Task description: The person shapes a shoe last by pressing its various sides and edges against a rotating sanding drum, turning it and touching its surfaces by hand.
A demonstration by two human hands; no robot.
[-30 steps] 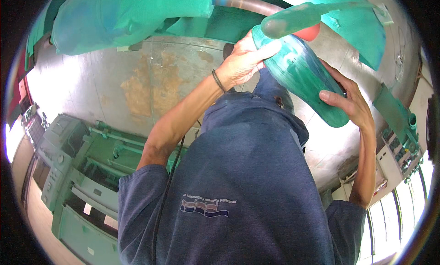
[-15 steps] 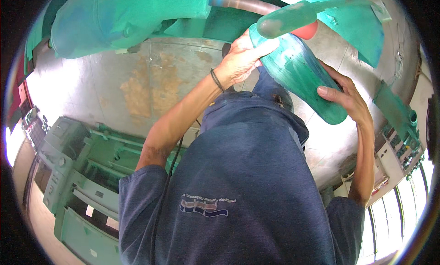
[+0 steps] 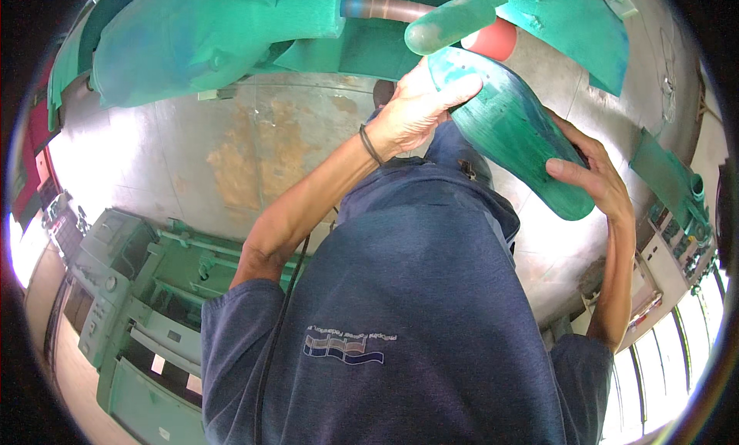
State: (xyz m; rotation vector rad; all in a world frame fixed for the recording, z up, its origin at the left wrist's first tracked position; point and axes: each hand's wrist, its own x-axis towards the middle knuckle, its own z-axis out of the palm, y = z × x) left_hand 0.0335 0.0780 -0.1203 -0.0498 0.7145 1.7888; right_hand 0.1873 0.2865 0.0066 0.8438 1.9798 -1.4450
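A long green shoe sole [image 3: 512, 125], with a streaked, glossy face, slants from the machine toward the right. My left hand [image 3: 423, 106] grips its upper left end, thumb lying on the face and fingers mostly hidden behind. Around its lower right end my right hand [image 3: 589, 168] is closed, thumb on the face and fingers along the far edge. Just beyond the sole's upper end is a red cylinder [image 3: 493, 39], partly covered by a rounded green arm [image 3: 450, 23]. Whether the sole touches the cylinder I cannot tell.
A large green machine housing [image 3: 208, 45] with a brownish metal shaft [image 3: 385, 7] spans the far side. A green flap [image 3: 593, 45] hangs at far right. Behind me on the left stands a green machine [image 3: 154, 291]; a cabinet [image 3: 654, 279] stands on the right.
Both hands and the sole have shifted slightly right and nearer to me in the view. The machine parts appear moved left. Both hands keep their hold.
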